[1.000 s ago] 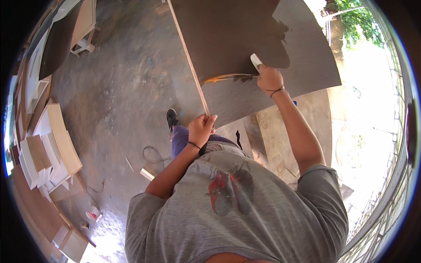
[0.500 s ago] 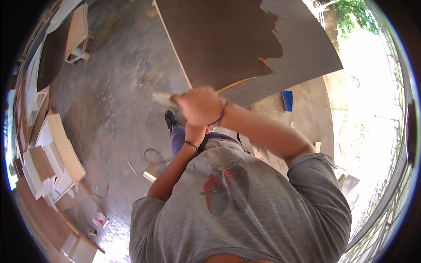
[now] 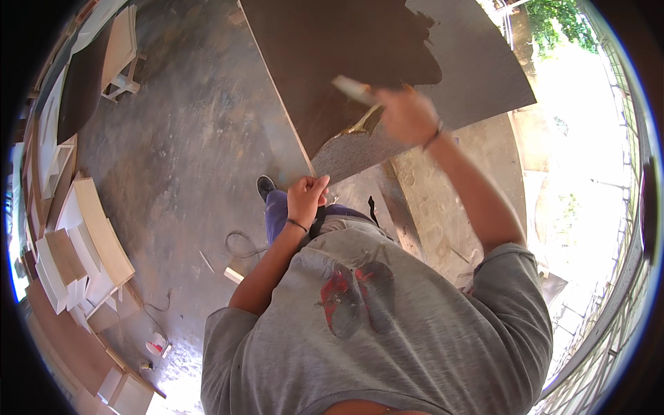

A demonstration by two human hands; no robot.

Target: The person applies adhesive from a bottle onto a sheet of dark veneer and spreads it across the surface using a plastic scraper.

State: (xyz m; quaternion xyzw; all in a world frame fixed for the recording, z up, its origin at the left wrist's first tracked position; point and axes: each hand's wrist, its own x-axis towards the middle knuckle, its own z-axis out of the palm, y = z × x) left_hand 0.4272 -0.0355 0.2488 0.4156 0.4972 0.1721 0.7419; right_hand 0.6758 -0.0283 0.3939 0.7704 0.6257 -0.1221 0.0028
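A large dark brown board (image 3: 332, 48) stretches out in front of me. A wet-looking darker layer covers much of it, with a jagged edge against the duller grey-brown part (image 3: 477, 55). My right hand (image 3: 411, 116) is closed around a flat, pale spreader (image 3: 353, 90), blurred by motion, over the board. Beside that hand, a shiny yellowish streak of glue-like liquid (image 3: 360, 126) lies along the layer's near edge. At the board's near corner, my left hand (image 3: 303, 200) has its thumb and fingers closed on the edge.
Pale wooden panels and box-like pieces (image 3: 97, 235) stand along the left. A wooden stand (image 3: 123, 62) is farther off, and a white-and-red bucket (image 3: 158, 344) sits on the floor at lower left. A thin cable (image 3: 242, 245) lies near my foot. Metal grating (image 3: 609, 325) runs down the right.
My right hand, with the spreader, has swung away from my left hand, forward and right over the board. The yellowish streak near the edge has changed shape. My forearm now covers the blue piece.
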